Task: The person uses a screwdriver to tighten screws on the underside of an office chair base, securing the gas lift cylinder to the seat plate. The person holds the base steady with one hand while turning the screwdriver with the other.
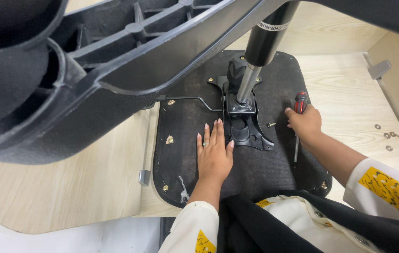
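Observation:
An upturned black chair seat (pixel 255 173) lies on a light wooden surface. A black metal mechanism plate (pixel 246 131) is fixed at its middle, and a gas-lift cylinder (pixel 255 61) rises from it. My left hand (pixel 214 152) rests flat, fingers apart, on the seat just left of the plate. My right hand (pixel 304 122) is closed on a red-and-black screwdriver (pixel 299 105), its shaft pointing toward me. A small loose screw (pixel 271 124) lies between the plate and my right hand.
A black plastic chair base (pixel 91 70) fills the upper left, close to the camera. A thin lever rod (pixel 190 99) runs left from the mechanism. Several washers (pixel 385 136) lie at the right. A wooden panel with a metal bracket (pixel 378 69) stands at the far right.

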